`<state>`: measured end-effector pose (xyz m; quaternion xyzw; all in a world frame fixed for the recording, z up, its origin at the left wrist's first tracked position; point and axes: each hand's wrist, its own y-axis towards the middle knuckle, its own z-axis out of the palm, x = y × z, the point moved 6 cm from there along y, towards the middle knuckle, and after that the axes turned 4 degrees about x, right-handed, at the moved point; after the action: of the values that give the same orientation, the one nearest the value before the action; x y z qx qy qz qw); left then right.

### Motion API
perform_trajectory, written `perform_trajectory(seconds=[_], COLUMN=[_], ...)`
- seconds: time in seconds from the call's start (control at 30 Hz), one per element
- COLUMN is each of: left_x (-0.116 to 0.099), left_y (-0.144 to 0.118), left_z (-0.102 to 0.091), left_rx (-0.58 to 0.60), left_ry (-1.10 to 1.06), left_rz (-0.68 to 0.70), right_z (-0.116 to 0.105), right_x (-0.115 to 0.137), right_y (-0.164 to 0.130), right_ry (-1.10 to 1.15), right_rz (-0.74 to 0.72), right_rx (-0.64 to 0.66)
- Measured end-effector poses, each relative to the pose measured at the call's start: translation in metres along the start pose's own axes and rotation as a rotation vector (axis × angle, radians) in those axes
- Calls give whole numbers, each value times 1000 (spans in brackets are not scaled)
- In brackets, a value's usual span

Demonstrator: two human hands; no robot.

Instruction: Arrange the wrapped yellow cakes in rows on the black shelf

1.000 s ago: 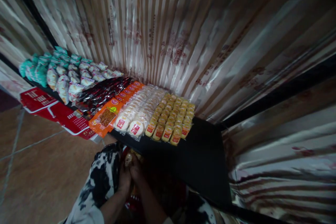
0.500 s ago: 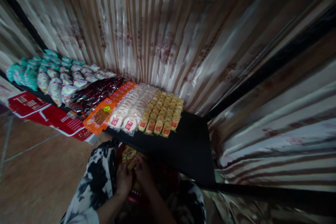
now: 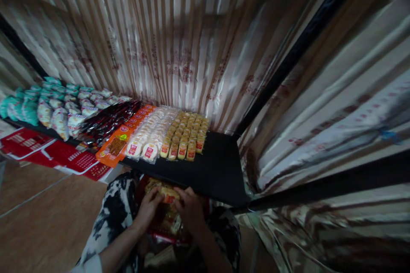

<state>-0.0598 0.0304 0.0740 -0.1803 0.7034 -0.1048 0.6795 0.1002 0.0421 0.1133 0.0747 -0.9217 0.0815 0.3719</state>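
Indoors, black shelf before striped curtain, yellow packet in left hand's and right hand's grip

From my end I read the shelf as smooth, matt black, and the curtain behind it as pleated cloth with a satiny sheen. The dark packets look like shiny plastic film, the orange packets like smooth printed plastic. Clear, glossy wrap covers the white rounds and, I think, the yellow pack. The trousers are soft, dull cloth; the floor looks like matt tile.
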Motion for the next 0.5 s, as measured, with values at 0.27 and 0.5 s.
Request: perform_trajectory(seconds=[0.27,0.5], left_x=[-51,-61], left_y=[-3,8], left_z=[40,63], left_rx=[229,292], left_ry=[-17,92], left_rz=[48,149], right_z=[-34,-50], right_x=[-10,-28], right_y=[-4,-6], right_ry=[174,213], right_rz=[51,80], right_rx=[-27,-115])
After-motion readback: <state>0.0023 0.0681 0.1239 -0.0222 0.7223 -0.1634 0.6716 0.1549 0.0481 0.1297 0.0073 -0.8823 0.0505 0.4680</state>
